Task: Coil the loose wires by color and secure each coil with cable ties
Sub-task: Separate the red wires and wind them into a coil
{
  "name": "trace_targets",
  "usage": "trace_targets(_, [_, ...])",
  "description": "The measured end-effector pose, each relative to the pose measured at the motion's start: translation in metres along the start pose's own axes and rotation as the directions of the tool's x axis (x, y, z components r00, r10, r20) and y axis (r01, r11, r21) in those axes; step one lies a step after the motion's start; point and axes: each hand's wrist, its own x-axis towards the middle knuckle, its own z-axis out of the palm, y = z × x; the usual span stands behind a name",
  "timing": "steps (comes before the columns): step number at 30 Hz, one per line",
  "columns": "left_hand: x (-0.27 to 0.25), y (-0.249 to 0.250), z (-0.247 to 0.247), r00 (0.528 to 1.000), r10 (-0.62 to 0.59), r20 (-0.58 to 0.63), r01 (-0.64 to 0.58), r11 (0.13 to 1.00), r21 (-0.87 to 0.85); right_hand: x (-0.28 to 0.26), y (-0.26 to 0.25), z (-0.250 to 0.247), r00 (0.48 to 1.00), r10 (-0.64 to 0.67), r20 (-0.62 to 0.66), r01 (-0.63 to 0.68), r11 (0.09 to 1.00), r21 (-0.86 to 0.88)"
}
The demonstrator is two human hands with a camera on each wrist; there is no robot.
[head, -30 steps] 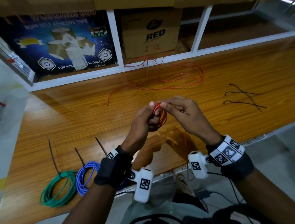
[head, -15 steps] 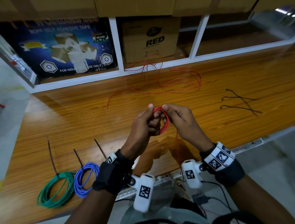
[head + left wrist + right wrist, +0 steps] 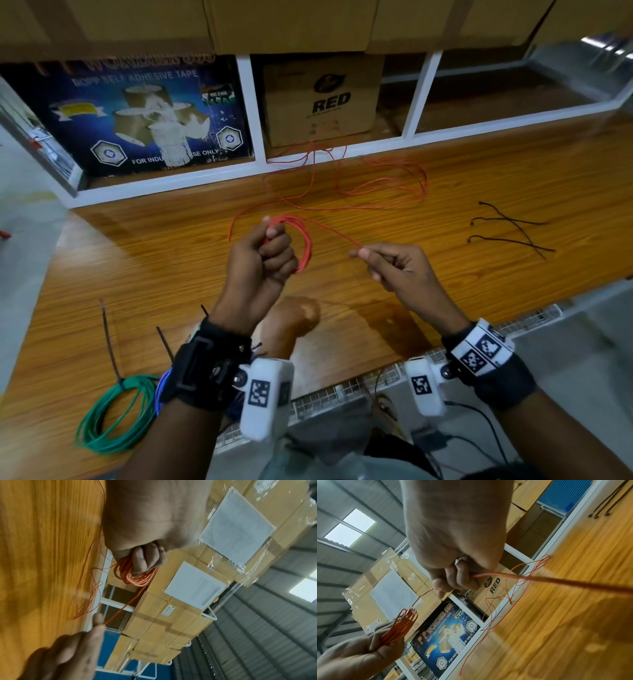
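We log the bench left to right. Green coil (image 3: 114, 413): one, tied, at our 8 o'clock on the wooden bench (image 3: 513, 178). Blue coil (image 3: 160, 394): one, just beside it, mostly hidden behind the left wrist strap. Left hand (image 3: 262, 255): fist clamped round the red coil (image 3: 303, 245), one bundle of several turns, held above the bench. From that coil one taut red strand (image 3: 334, 232) runs toward 3 o'clock to the right hand (image 3: 394, 265), whose thumb and finger pinch it; strand axis lies roughly 9-to-3. Loose red wire (image 3: 380, 185): one tangle on the bench at 12 to 1 o'clock, nearer the right hand. We judge the next wrap turns on that. Spare black cable ties (image 3: 510, 229): three, at 2 o'clock
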Motion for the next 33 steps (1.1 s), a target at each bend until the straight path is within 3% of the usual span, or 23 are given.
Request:
trace_targets(4, [0.007, 0.025, -0.02, 0.99, 0.121, -0.072, -0.127, 0.987, -0.094, -0.011, 0.011, -0.006, 0.999, -0.021, -0.042, 0.017, 0.995, -0.101])
trace_targets(7, [0.01, 0.032, -0.029, 0.964, 0.203, -0.17, -0.218, 0.973, -0.075, -0.022, 0.014, -0.004, 0.993, -0.109, -0.043, 0.092, 0.95, -0.298])
trace_targets(11, [0.012, 0.018, -0.023, 0.945, 0.243, -0.218, -0.232, 0.97, 0.075, -0.026, 0.008, 0.009, 0.938, -0.295, 0.183, 0.344, 0.715, -0.608])
trace_targets(14, [0.012, 0.001, -0.01, 0.948, 0.238, -0.21, -0.199, 0.961, 0.19, -0.024, -0.007, 0.022, 0.887, -0.328, 0.326, 0.463, 0.622, -0.632])
trace_targets(17, [0.01, -0.015, 0.0, 0.954, 0.242, -0.18, -0.176, 0.931, 0.321, -0.022, -0.024, 0.033, 0.867, -0.363, 0.342, 0.498, 0.681, -0.537])
trace_targets(23, [-0.002, -0.039, 0.015, 0.97, 0.235, -0.064, -0.187, 0.887, 0.422, -0.012, -0.048, 0.038, 0.916, -0.35, 0.197, 0.398, 0.857, -0.327])
trace_targets(28, [-0.009, -0.053, 0.018, 0.977, 0.213, 0.011, -0.196, 0.876, 0.441, -0.004, -0.054, 0.039, 0.945, -0.314, 0.086, 0.326, 0.911, -0.254])
trace_targets(30, [-0.011, -0.055, 0.017, 0.975, 0.218, 0.046, -0.212, 0.849, 0.484, 0.002, -0.053, 0.035, 0.948, -0.317, -0.006, 0.3, 0.903, -0.307])
trace_targets(33, [-0.016, -0.054, 0.018, 0.98, 0.191, 0.052, -0.191, 0.844, 0.501, 0.009, -0.051, 0.033, 0.938, -0.345, -0.033, 0.303, 0.863, -0.404])
